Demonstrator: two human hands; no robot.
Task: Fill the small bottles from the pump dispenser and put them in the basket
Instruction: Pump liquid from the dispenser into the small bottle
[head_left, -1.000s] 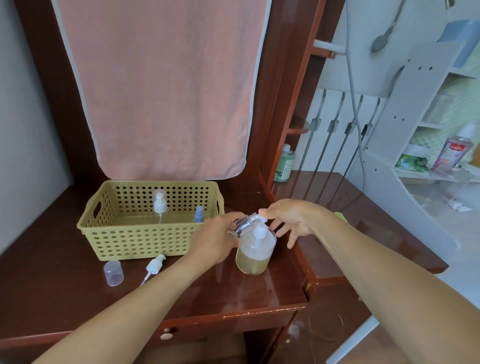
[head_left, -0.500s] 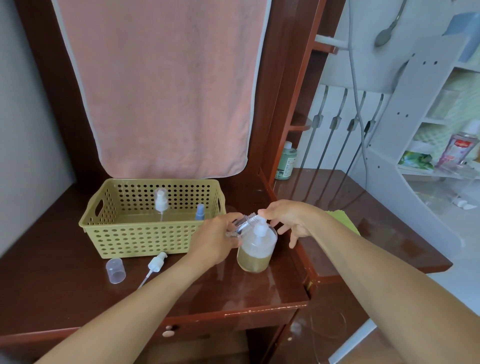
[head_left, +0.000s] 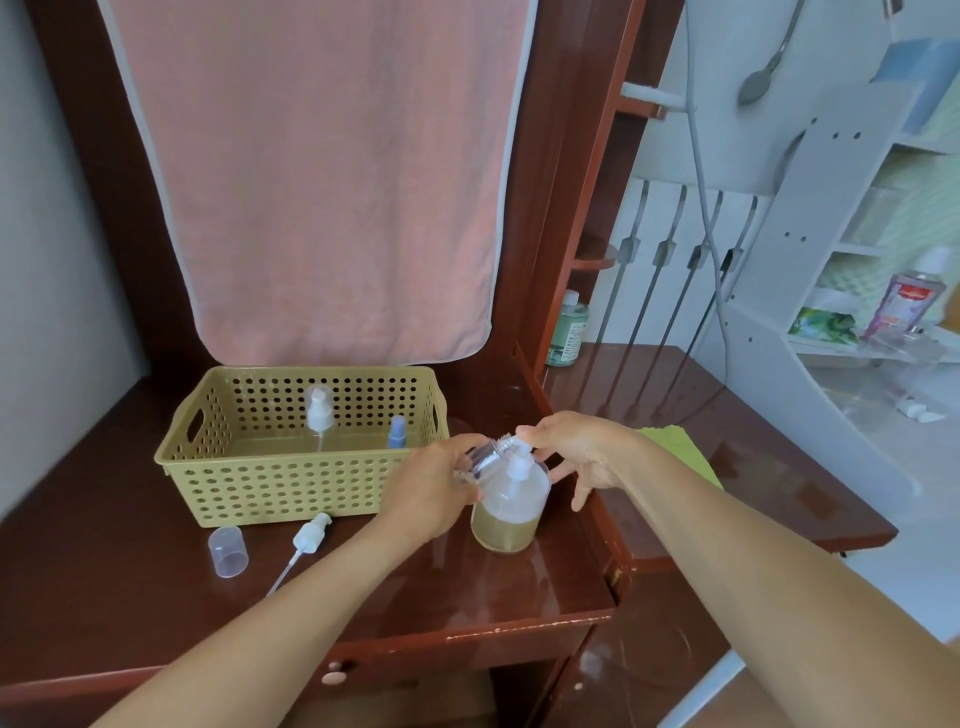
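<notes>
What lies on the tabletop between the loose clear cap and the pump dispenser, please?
In the head view, a loose white pump head with its thin tube lies beside the clear cap; the left forearm then crosses before the pump dispenser.

Basket (head_left: 291, 496) sits on the desk (head_left: 130, 597), towel (head_left: 322, 182) hanging behind it; inside stand a pump-top bottle (head_left: 318, 415) at mid-back and a spray bottle (head_left: 396, 434) to its right. Just in front of the basket on the desk: loose cap (head_left: 228, 551), with a loose pump head (head_left: 311, 535) right of the cap. Off the basket's front-right corner stands the pump dispenser (head_left: 511, 512); my left hand (head_left: 431, 488) is between the two, holding a small bottle (head_left: 485, 457) tilted at the nozzle, my right hand (head_left: 576, 452) is on the pump top, and a cloth (head_left: 675, 447) lies farther right.
</notes>
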